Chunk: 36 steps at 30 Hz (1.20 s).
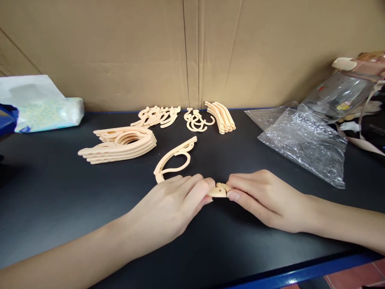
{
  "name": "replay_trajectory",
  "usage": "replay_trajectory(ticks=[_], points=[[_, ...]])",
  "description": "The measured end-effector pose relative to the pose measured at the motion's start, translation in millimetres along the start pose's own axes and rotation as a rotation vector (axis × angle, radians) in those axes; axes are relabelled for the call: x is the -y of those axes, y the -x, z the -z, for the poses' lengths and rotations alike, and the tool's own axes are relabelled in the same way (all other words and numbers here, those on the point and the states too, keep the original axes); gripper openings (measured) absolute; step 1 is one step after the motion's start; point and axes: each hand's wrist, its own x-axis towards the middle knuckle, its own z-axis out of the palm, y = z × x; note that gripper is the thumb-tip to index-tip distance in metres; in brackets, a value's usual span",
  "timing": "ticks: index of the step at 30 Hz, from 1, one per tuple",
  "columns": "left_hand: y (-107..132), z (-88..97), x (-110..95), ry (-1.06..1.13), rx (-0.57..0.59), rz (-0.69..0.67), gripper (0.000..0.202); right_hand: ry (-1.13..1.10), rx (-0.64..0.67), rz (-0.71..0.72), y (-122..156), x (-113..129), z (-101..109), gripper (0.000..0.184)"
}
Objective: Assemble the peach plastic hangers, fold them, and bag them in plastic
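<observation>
You are pinching a peach plastic piece (219, 192) between left hand (171, 206) and right hand (269, 200), near the table (60, 200) front; uneven pressure is probably risking it snapping or slipping free.

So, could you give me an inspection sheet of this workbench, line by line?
Surface: black table with a blue front edge.
Job's things: peach part pinched between left hand and right hand; loop piece lying just beyond the left hand; further back a stack of big pieces, hooks and strips.
Clutter: bags at right; tissue pack at left.
Hands: both shut on the peach part, fingertips almost meeting.
Cables: nothing seen.
Surroundings: cardboard wall behind the table.
</observation>
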Motion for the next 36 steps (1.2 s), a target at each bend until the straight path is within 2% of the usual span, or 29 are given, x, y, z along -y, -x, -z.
replay_trajectory(ticks=[6, 12, 20, 28, 36], points=[[0.6, 1.8, 0.5, 0.087, 0.005, 0.024, 0.021, 0.074, -0.031, 0.002, 1.4, 1.4, 0.3, 0.039], [1.3, -0.6, 0.3, 0.028, 0.004, 0.021, 0.026, 0.160, -0.095, 0.120, 0.7, -0.1, -0.8, 0.037], [-2.5, 0.6, -0.8, -0.003, 0.004, -0.043, 0.032, 0.406, -0.137, 0.219, 0.2, 2.2, -4.8, 0.043], [-0.8, 1.0, 2.3, 0.045, 0.031, 0.026, 0.034, 0.411, -0.142, 0.164, 1.2, 0.4, -1.1, 0.040], [-0.9, -0.1, 2.4, 0.018, 0.013, 0.007, 0.033, 0.386, -0.156, 0.192, 3.7, 1.3, -3.9, 0.041]])
